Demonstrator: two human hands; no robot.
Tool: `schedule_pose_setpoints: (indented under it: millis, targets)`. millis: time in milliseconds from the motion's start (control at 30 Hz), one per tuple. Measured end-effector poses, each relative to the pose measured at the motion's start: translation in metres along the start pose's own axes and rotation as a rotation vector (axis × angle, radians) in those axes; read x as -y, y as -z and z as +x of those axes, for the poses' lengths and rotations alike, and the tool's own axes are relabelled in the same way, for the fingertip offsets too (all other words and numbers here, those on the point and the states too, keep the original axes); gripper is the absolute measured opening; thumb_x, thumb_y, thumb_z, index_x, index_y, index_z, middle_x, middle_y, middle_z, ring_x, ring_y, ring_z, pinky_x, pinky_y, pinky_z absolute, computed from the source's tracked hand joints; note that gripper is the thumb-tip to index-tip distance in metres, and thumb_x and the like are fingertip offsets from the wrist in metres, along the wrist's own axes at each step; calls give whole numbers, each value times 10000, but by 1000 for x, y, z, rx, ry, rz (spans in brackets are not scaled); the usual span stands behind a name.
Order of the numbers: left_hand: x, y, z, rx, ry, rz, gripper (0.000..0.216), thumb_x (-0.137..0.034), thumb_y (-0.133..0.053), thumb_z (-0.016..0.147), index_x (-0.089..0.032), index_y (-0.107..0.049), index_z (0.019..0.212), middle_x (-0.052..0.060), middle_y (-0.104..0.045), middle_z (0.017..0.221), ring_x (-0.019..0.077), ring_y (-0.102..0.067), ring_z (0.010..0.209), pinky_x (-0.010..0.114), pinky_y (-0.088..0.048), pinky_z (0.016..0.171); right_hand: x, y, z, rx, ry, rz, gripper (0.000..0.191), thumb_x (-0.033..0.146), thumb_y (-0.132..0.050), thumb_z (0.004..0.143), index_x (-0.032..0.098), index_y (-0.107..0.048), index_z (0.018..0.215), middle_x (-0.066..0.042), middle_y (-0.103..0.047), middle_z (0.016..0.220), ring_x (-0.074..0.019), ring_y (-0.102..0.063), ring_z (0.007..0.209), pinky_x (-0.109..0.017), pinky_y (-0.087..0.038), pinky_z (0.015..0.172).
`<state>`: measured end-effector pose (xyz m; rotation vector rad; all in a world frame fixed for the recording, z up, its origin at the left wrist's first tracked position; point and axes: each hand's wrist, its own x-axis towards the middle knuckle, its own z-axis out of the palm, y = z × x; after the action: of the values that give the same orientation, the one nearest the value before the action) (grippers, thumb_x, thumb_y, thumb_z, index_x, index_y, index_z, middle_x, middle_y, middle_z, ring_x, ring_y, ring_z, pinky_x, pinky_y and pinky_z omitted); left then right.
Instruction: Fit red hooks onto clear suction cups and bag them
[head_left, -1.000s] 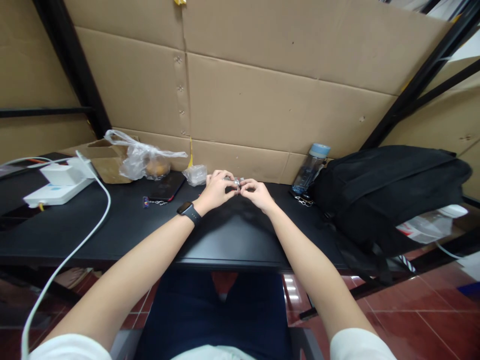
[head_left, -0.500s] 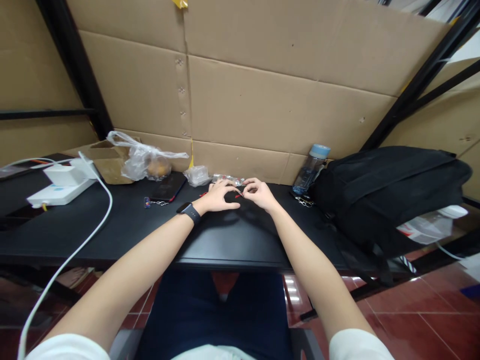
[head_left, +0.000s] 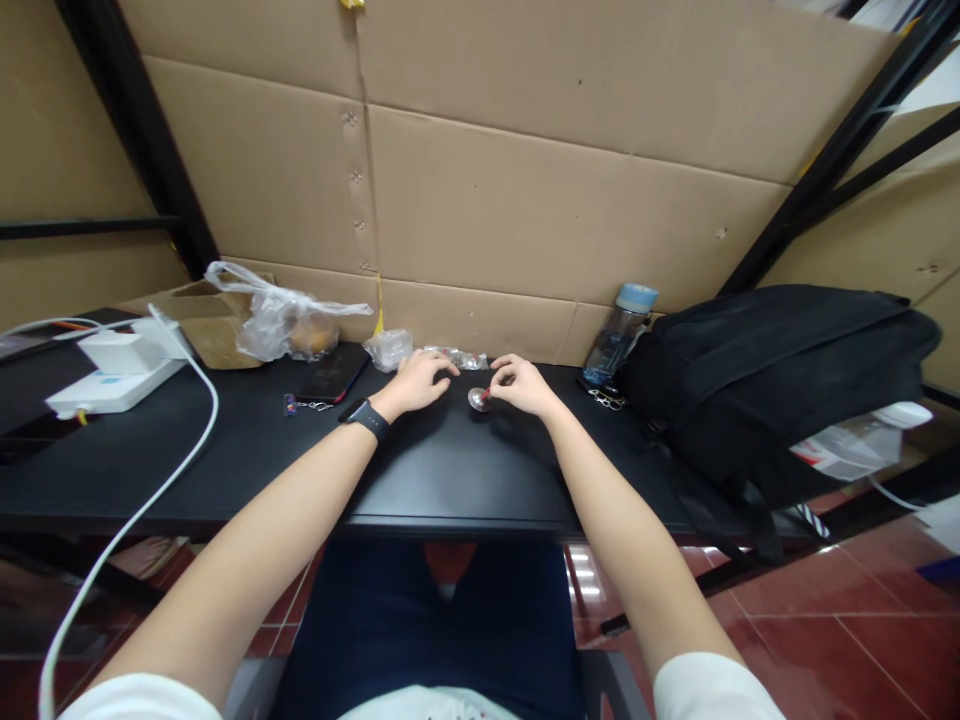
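My left hand (head_left: 417, 380), with a black smartwatch (head_left: 362, 416) on its wrist, lies palm down on the black table (head_left: 225, 450), fingers loosely spread and holding nothing. My right hand (head_left: 520, 385) is curled in a pinch on a small red-tipped piece that touches a round silver metal part (head_left: 478, 399) lying on the table. Between and just behind the hands lies a small clear bag of metal parts (head_left: 457, 356).
A black backpack (head_left: 765, 370) fills the table's right side, a water bottle (head_left: 619, 334) beside it. A phone (head_left: 332, 373), keychain (head_left: 300, 404), plastic bags (head_left: 289, 318), cardboard box (head_left: 201, 315) and white power strip (head_left: 112, 375) with cable sit left. Cardboard lines the wall.
The hands came down from holding the small parts together in the air. My left hand let go and moved left, flat on the table; the silver part now lies by my right hand.
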<state>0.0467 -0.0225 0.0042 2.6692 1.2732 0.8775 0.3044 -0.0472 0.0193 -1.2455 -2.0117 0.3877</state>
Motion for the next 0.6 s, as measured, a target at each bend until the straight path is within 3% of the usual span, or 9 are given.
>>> schedule_pose_setpoints:
  millis: [100, 233, 400, 500, 600]
  targets:
    - [17, 9, 1, -5, 44, 26, 250, -253, -551, 854, -262, -754, 999, 68, -672, 1175, 299, -557, 1124, 470, -402, 985, -4, 4, -1, 45, 3, -86, 23, 219, -787, 641, 208, -767, 645, -56, -650, 1138, -211, -639, 944, -342, -493, 891]
    - [27, 18, 0, 69, 19, 20, 200, -344, -607, 823, -255, -782, 861, 61, -717, 1042, 289, -616, 1028, 416, -444, 906, -5, 9, -3, 113, 3, -120, 6, 200, -773, 650, 200, -773, 655, -62, -662, 1126, -197, -649, 899, -338, -490, 893]
    - [28, 8, -2, 109, 40, 93, 159, -374, -671, 760, -275, -791, 795, 56, -713, 1051, 315, -588, 1044, 453, -420, 918, -6, 21, -3, 197, 62, -86, 76, 186, -716, 707, 211, -783, 733, -44, -710, 1011, -193, -664, 875, -307, -501, 839]
    - [24, 0, -3, 76, 48, 99, 122, -365, -702, 728, -269, -775, 733, 65, -705, 1039, 346, -545, 1069, 513, -373, 957, -13, 34, -4, 159, -18, -161, 119, 199, -734, 709, 223, -781, 816, -41, -726, 872, -210, -660, 823, -315, -507, 782]
    - [15, -4, -4, 41, 34, 67, 101, -332, -709, 718, -253, -740, 663, 73, -697, 999, 353, -521, 1070, 546, -325, 983, -25, 48, -7, 163, -123, -266, 243, 201, -786, 657, 225, -779, 899, -61, -740, 927, -233, -664, 848, -317, -509, 767]
